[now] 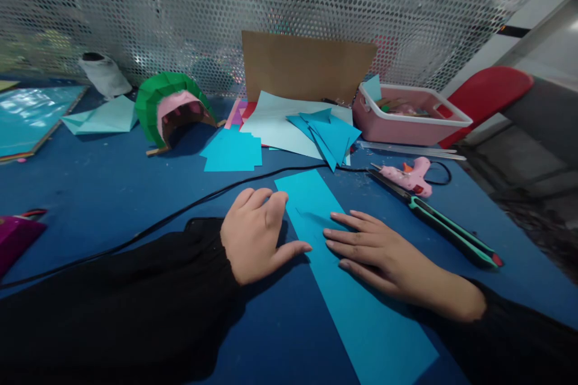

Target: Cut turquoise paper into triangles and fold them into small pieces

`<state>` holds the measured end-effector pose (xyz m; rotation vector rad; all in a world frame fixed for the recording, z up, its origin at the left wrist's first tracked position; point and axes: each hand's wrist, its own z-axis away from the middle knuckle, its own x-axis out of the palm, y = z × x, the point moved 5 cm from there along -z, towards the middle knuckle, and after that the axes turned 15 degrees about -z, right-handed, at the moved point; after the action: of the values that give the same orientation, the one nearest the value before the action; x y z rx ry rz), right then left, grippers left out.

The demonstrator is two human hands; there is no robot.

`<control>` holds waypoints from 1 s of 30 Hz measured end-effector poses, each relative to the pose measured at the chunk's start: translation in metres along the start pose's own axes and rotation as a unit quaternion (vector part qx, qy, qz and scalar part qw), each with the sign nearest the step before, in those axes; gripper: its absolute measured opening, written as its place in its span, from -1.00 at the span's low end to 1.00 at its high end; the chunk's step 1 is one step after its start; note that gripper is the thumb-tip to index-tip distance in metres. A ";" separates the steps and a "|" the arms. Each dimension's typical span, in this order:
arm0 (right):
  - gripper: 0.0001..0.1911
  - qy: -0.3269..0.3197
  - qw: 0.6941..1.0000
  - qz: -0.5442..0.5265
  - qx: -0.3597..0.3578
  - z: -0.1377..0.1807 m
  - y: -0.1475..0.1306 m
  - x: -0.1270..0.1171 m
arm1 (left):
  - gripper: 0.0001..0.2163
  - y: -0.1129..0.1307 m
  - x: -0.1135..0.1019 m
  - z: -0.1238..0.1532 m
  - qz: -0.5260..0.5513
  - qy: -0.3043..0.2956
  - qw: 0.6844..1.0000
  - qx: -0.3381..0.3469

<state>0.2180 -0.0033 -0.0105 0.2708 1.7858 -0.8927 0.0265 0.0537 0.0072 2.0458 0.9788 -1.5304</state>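
Note:
A long strip of bright blue paper (323,216) lies slantwise on the dark blue table, running down toward me. My right hand (379,252) rests flat across the strip with its fingers spread. At the strip's left edge is my left hand (255,234), its fingers bent and its thumb stretched out to the paper's edge; nothing shows in its grasp. Beneath my left sleeve, part of a dark flat object (203,224) peeks out. Right of the strip lie a utility knife (451,228) with a green and black handle and a pink hot glue gun (413,177).
Cut blue pieces (232,150) and blue triangles (332,132) lie beyond my hands. A pink basket (406,120), a cardboard sheet (307,66) and a green paper piece with pink lining (169,96) stand farther back. A black cable (176,216) crosses the table; glue sticks (415,149) lie by the basket.

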 end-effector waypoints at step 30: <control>-0.65 0.007 1.000 0.017 -0.008 -0.001 -0.003 0.000 | -0.32 0.018 0.009 0.005 0.072 -0.051 0.974 0.209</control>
<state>0.2158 -0.0051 -0.0096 0.2965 1.7960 -0.8538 0.0381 0.0409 -0.0048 2.2246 0.4839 -1.8599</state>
